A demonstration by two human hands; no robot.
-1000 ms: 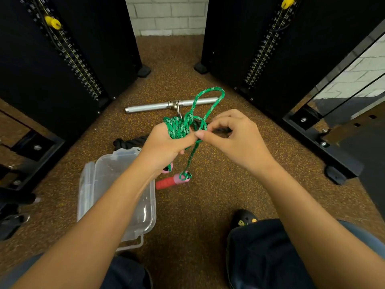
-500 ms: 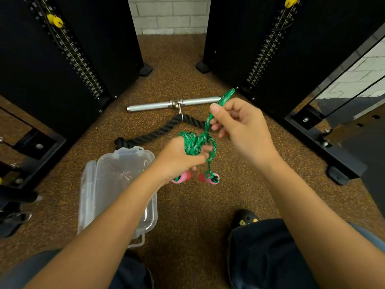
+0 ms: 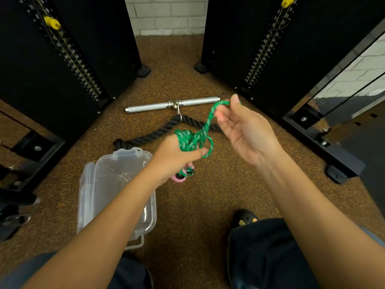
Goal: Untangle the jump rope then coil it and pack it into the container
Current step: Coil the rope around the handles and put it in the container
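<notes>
One strand of the jump rope (image 3: 209, 119) runs nearly straight, up and to the right, from the bundle gripped in the curled fingers of the left hand (image 3: 177, 157) to the right hand (image 3: 245, 130), whose thumb and fingertips pinch its end loop. The open container (image 3: 108, 184) lies on the floor (image 3: 208, 195), below and left of the left fingers, nearer that hand.

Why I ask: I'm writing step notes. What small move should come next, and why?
Probably draw the right hand farther away. Its fingers hold a loop of the green braided jump rope running into the tangled bundle the left hand grips, so pulling may free that strand.
</notes>
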